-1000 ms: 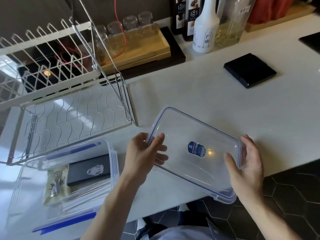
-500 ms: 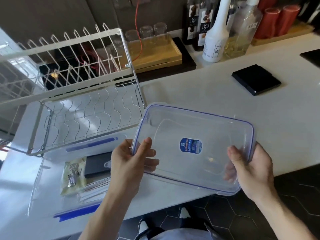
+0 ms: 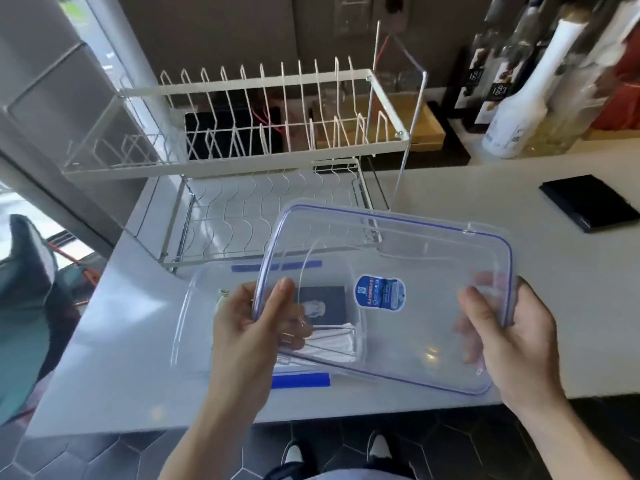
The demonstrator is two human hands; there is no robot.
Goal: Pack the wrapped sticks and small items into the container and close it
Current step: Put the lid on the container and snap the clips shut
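Note:
I hold a clear rectangular lid (image 3: 415,271) with a blue seal and a blue sticker above the counter, tilted. My left hand (image 3: 252,327) grips its left edge and my right hand (image 3: 509,337) grips its right edge. Under the lid's left half stands the clear container (image 3: 194,306) with blue clips. Inside it I see a black card-like packet (image 3: 323,303), white wrapped sticks (image 3: 332,341) and part of a small yellowish packet (image 3: 221,296). My left hand hides much of the contents.
A white wire dish rack (image 3: 263,161) stands just behind the container. A black flat pad (image 3: 588,202) lies at the right on the white counter (image 3: 571,306). Bottles (image 3: 519,109) and a wooden tray (image 3: 426,129) line the back. The counter's front edge runs below my hands.
The lid has travelled left with both hands and now overlaps the container. My view has swung left and up, showing more of the rack.

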